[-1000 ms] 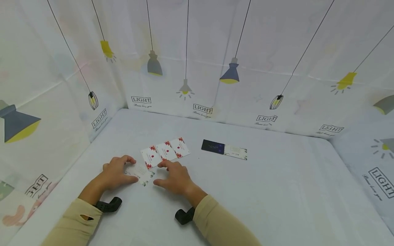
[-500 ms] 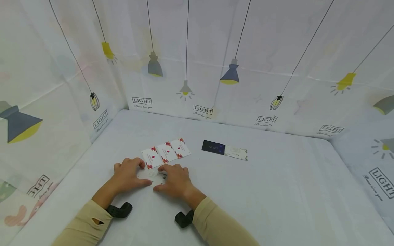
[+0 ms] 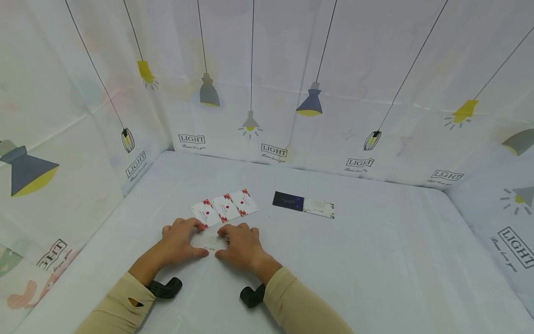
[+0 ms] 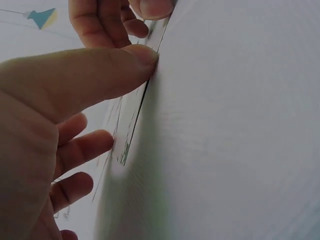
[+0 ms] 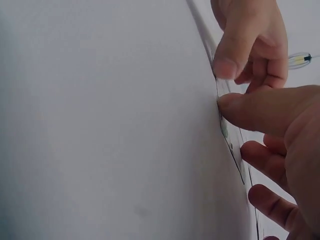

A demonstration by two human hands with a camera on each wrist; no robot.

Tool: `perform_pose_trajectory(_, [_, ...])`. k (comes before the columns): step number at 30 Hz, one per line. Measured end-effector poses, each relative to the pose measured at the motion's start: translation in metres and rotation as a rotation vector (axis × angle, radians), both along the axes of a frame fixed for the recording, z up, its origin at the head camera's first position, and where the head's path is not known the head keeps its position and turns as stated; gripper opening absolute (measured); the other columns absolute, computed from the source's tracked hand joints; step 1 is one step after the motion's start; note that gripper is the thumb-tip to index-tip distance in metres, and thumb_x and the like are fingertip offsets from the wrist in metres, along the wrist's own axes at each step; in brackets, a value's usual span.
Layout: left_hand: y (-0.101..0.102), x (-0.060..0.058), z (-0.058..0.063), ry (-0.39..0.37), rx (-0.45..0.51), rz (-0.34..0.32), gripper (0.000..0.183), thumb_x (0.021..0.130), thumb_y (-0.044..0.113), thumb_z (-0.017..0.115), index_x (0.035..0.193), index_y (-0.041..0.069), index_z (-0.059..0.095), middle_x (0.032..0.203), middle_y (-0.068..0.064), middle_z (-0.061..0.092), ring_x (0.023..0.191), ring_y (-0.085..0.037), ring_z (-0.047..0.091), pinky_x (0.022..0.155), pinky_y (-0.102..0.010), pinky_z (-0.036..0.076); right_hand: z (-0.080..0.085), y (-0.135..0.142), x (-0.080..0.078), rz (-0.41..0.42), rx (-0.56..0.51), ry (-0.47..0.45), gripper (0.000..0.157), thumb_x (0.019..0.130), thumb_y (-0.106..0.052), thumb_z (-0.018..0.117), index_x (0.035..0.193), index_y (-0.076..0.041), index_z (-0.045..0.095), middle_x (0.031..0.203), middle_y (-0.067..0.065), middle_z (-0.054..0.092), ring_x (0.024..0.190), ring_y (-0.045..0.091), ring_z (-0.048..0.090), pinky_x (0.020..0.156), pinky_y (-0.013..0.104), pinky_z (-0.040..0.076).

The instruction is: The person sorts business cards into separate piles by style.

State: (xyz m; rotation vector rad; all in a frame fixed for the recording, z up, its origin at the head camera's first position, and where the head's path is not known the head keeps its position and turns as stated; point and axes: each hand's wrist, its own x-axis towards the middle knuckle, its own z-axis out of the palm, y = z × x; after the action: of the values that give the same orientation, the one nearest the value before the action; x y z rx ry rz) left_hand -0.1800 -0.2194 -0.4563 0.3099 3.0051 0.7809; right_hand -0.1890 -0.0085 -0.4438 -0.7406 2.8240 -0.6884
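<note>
A white card (image 3: pixel 204 240) with small print lies flat on the table between my two hands. My left hand (image 3: pixel 179 240) holds it from the left, thumb on the near edge and fingertips by the far edge. Facing it, my right hand (image 3: pixel 241 246) spans the card's right end the same way, covering that end. In the left wrist view the card (image 4: pixel 131 120) appears edge-on under the thumb. The right wrist view has both thumbs at the near edge of the card (image 5: pixel 226 132). Just beyond the hands, three white cards (image 3: pixel 227 207) with red flowers form a slanted row.
Farther right, a dark blue-black card (image 3: pixel 288 201) adjoins a cream card (image 3: pixel 319 207) with leaf corners. The white-covered table (image 3: pixel 375 260) meets cloth walls (image 3: pixel 233 125) printed with lamps at the back and sides.
My left hand has moved right, toward my right hand, and the white card has shifted right with it. My right hand has moved only slightly. The other cards have stayed in place.
</note>
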Motion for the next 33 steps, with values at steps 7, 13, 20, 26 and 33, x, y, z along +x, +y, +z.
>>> perform_pose_trajectory(7, [0.0, 0.003, 0.007, -0.037, 0.031, -0.081, 0.04, 0.076, 0.025, 0.086, 0.104, 0.017, 0.059, 0.11, -0.004, 0.058, 0.114, -0.031, 0.047, 0.086, -0.052, 0.027, -0.002, 0.006, -0.004, 0.016, 0.007, 0.012, 0.044, 0.086, -0.036, 0.076, 0.125, -0.018, 0.064, 0.114, -0.009, 0.065, 0.111, 0.02, 0.05, 0.092, 0.046, 0.033])
perform_pose_trajectory(13, [0.002, 0.004, 0.011, -0.06, 0.018, -0.076, 0.041, 0.076, 0.024, 0.085, 0.107, 0.016, 0.06, 0.115, -0.008, 0.058, 0.112, -0.031, 0.047, 0.085, -0.051, 0.028, -0.001, 0.009, -0.005, 0.038, 0.004, -0.003, 0.044, 0.087, -0.035, 0.075, 0.126, -0.017, 0.064, 0.112, -0.008, 0.064, 0.108, 0.019, 0.049, 0.093, 0.046, 0.034])
perform_pose_trajectory(20, [0.004, -0.002, 0.016, -0.083, -0.026, -0.135, 0.038, 0.077, 0.021, 0.084, 0.103, 0.017, 0.057, 0.109, -0.001, 0.056, 0.11, -0.028, 0.045, 0.084, -0.05, 0.026, -0.003, 0.015, -0.009, 0.064, -0.004, 0.01, 0.045, 0.086, -0.033, 0.076, 0.126, -0.016, 0.064, 0.111, -0.008, 0.063, 0.104, 0.018, 0.049, 0.092, 0.043, 0.034])
perform_pose_trajectory(26, [0.007, -0.005, 0.018, -0.108, -0.04, -0.14, 0.038, 0.076, 0.022, 0.086, 0.102, 0.018, 0.058, 0.108, 0.0, 0.056, 0.108, -0.027, 0.045, 0.085, -0.048, 0.027, 0.0, 0.021, -0.011, 0.097, -0.006, -0.005, 0.045, 0.085, -0.032, 0.075, 0.126, -0.017, 0.063, 0.112, -0.009, 0.062, 0.106, 0.016, 0.048, 0.091, 0.04, 0.034])
perform_pose_trajectory(33, [0.012, -0.006, 0.017, -0.094, 0.004, -0.142, 0.035, 0.078, 0.02, 0.084, 0.1, 0.018, 0.057, 0.105, -0.001, 0.054, 0.103, -0.026, 0.045, 0.081, -0.046, 0.028, 0.001, 0.028, -0.013, 0.101, -0.029, -0.014, 0.043, 0.085, -0.029, 0.073, 0.125, -0.016, 0.063, 0.113, -0.007, 0.062, 0.109, 0.018, 0.047, 0.094, 0.041, 0.034])
